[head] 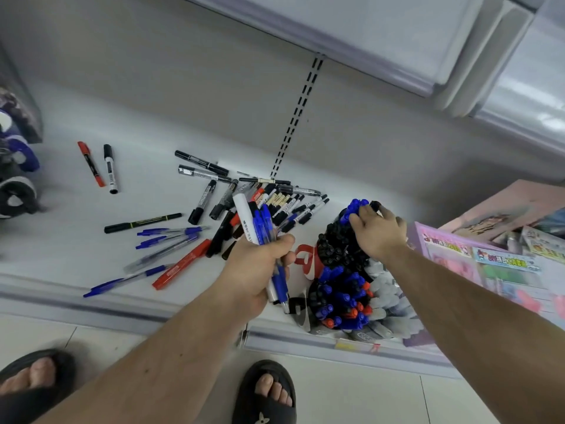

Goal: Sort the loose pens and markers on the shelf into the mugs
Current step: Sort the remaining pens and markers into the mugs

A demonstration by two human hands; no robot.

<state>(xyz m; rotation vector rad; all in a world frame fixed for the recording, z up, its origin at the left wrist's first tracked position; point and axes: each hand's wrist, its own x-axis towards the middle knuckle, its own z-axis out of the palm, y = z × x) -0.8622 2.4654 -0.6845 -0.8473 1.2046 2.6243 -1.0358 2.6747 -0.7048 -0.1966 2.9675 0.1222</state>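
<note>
My left hand (256,267) grips a bundle of blue pens and one white marker (253,224), upright above the shelf's front. My right hand (377,232) reaches over the far mug (357,209) and its curled fingertips touch the blue pen caps there. A red and white mug (308,258) packed with black caps stands in the middle. A nearer black mug (301,313) holds blue, red and black caps. Loose black markers lie in a pile (275,200) on the white shelf (76,228). Blue pens (165,237) and a red marker (180,266) lie to the left.
A red marker (91,163) and a black-capped white marker (110,169) lie apart at the far left, near dark blue goods (15,166). Pink boxed goods (477,255) stand at the right. An upper shelf (367,41) overhangs. My sandalled feet (269,393) stand on the tiled floor.
</note>
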